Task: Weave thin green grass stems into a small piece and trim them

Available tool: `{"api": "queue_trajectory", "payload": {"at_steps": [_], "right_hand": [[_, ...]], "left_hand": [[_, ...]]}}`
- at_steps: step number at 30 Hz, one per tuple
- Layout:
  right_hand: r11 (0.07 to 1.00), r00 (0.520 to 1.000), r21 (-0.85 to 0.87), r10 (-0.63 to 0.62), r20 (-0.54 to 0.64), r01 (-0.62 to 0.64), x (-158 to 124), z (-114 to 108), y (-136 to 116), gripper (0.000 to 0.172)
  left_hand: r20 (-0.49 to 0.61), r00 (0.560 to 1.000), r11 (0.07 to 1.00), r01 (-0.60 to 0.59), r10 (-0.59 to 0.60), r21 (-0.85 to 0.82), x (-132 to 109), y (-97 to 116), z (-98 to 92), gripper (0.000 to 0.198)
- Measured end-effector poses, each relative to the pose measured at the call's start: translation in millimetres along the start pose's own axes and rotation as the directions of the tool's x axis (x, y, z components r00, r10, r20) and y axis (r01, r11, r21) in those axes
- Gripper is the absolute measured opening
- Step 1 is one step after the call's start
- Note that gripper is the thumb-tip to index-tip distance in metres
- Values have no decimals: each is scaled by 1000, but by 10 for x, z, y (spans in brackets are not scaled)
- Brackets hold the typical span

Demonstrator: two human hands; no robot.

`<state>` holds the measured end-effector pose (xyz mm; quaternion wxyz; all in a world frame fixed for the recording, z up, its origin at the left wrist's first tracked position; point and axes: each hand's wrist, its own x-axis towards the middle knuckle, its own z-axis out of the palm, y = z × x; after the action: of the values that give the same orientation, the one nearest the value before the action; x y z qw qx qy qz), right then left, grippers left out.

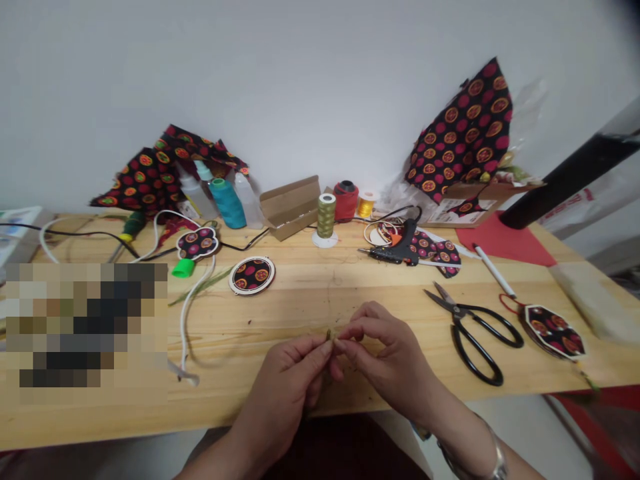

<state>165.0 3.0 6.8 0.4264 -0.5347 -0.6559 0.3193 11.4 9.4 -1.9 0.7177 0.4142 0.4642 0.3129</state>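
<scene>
Near the table's front edge my left hand (296,370) pinches a small bundle of olive-green thread (329,335) between thumb and forefinger. My right hand (384,348) meets it there, its thumb and forefinger pinched at the same bundle, with the other fingers curled. Most of the thread is hidden by the fingers. Beyond the hands stands a spool of olive-green thread (326,217). Black-handled scissors (463,313) lie partly spread to the right. A round, fabric-covered pendant (252,276) rests to the left, beside loose green strands (203,288).
A glue gun (397,250) lies at back right, near an octagonal fabric ornament (554,331) and a white pen (494,270). Bottles, a teal thread cone (229,203) and an open cardboard box (291,208) line the wall. A white cable (185,320) crosses the left side; a pixelated patch hides part.
</scene>
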Motion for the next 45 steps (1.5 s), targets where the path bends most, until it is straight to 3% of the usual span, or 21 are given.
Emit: {"api": "queue_trajectory", "payload": {"at_steps": [11,15,20,24,28,33,40,45], "right_hand": [[996,998,55,64,12,-64,22,-5,47,10],[976,983,130,169,65,-176,57,-38,66,16],[861,915,345,281,289,-373,73,-22,83,16],[720,861,481,354,366,-500,76,12,141,20],[715,868,500,336,366,-488,69,16,180,26],[747,886,527,178,428,-405,44,37,163,48],[807,917,456,251,309,-375,147,39,100,23],[644,842,558,289,456,-523,196,28,109,20]], "left_hand": [[-16,1000,998,21,-22,-52,5,-11,9,29],[-30,999,998,26,-27,-59,5,-19,12,27],[-10,1000,1000,18,-19,-19,2,-28,13,32],[5,1000,1000,24,-24,-4,0,-41,-1,34],[-12,1000,998,22,-23,-65,8,-49,-14,31],[-40,999,967,-8,-3,-255,24,-7,-9,21],[-24,1000,978,-14,9,-209,-4,-8,-8,24],[21,1000,995,20,-18,-93,-16,-22,-9,32]]}}
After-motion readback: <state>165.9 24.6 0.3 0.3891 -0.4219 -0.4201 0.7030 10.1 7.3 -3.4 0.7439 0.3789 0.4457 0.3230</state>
